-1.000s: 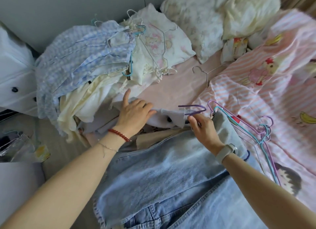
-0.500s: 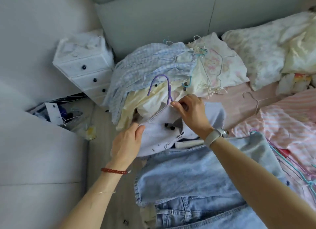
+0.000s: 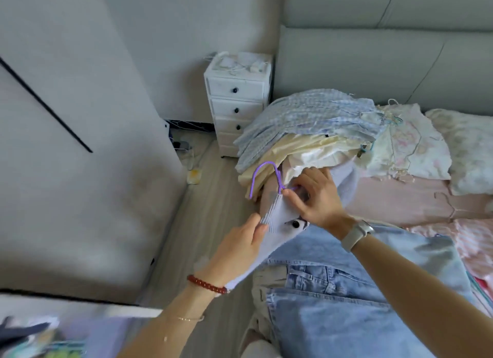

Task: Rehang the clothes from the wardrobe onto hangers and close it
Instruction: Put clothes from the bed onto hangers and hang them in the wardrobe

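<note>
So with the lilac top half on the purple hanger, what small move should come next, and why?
Probably draw the ribbed collar over the hanger's near shoulder. The left hand pinches the collar of the lilac top, the right hand holds the purple hanger at its neck, and only the hook shows outside the fabric.

My left hand point(image 3: 240, 244) pinches the lavender garment's point(image 3: 277, 221) ribbed edge while my right hand point(image 3: 317, 197) grips the purple hanger point(image 3: 262, 174) at its neck.
</note>
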